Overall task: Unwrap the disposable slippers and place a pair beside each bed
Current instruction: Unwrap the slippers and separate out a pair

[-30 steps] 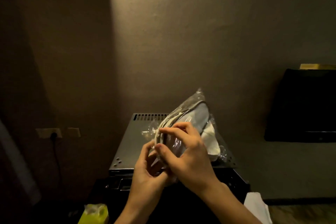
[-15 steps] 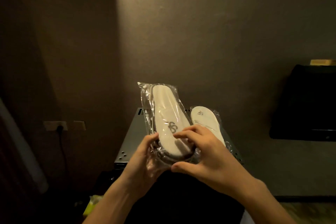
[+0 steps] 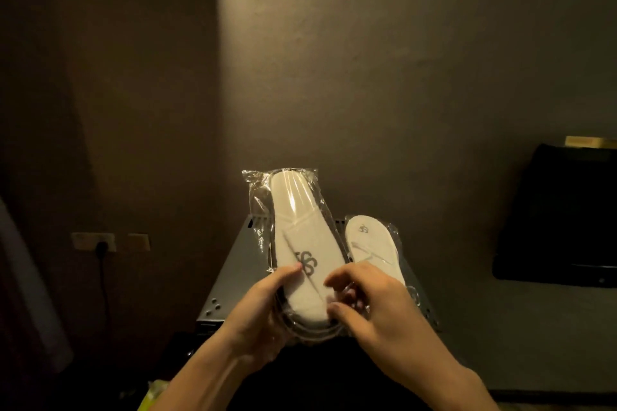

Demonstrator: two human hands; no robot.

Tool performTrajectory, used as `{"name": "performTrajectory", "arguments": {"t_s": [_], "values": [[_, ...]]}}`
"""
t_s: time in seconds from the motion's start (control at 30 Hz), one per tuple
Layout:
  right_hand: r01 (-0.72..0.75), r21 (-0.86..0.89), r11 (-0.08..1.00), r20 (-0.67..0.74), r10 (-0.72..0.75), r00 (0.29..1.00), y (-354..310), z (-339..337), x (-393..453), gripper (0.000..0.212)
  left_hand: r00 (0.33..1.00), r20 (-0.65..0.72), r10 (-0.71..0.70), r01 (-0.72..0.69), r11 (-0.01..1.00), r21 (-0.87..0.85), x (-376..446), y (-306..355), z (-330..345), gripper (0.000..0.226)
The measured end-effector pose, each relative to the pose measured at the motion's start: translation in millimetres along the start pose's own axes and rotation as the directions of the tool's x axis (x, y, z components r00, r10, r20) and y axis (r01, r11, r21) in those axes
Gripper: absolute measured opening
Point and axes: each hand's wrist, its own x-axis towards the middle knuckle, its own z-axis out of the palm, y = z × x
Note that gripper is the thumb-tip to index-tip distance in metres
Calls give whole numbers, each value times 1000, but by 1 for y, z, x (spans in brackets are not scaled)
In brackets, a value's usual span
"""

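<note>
1. The person holds a wrapped pair of slippers up in front of the wall, above a grey metal box, the clear wrapper unopened around it.
2. The left hand grips the near end of the pack from the left, thumb lying across the white top near a grey printed mark; its other fingers are hidden under the pack.
3. The right hand is curled at the same end from the right, fingertips pinching at the wrapper. They are blurred, so just how much plastic they hold is hard to say.
4. A second wrapped pair lies on the box just to the right, its near end hidden behind the right hand.
5. The front of the box is lost in shadow behind the forearms.
6. A wall socket with a dark plug sits low on the left, its cord fading into the dark.
7. A black screen on the right is cut off by the edge.
8. Something yellow-green shows at the bottom, too cropped to identify.
</note>
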Motion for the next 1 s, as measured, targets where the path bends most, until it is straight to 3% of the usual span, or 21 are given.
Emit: {"name": "performTrajectory", "arguments": {"t_s": [0.07,0.27,0.4,0.57,0.63,0.7,0.73,0.83,0.93,1.0], "values": [[-26,40,999,-2,26,1000,-2,-2,-1,35,999,-43,2,-2,1000,-6,6,1,-3,36],[91,79,993,13,-92,996,-4,-14,-17,37,995,-96,-28,10,983,-182,11,16,-12,37],[158,-38,987,21,-157,987,3,-25,-25,32,993,-87,-79,56,970,-238,12,22,-25,48],[135,-133,982,-48,-142,989,16,-29,-25,28,995,-98,-13,-20,944,-330,16,19,-23,43],[138,7,990,-231,-133,964,17,-31,-27,28,995,-92,25,-55,936,-348,20,15,-25,46],[117,262,958,-365,-14,931,16,-27,-24,22,994,-98,54,-85,932,-353,25,9,-25,49],[62,348,935,-344,66,937,16,-22,-19,19,993,-90,71,-99,925,-367,26,6,-24,50],[-165,358,919,-133,225,965,29,5,-3,16,992,-67,109,-126,912,-390,30,-2,-20,52],[-281,617,735,12,348,937,34,20,8,27,993,-48,104,-114,912,-395,28,-6,-14,54],[-266,730,629,58,330,942,34,22,10,35,993,-41,108,-116,920,-374,26,-7,-10,47]]}}
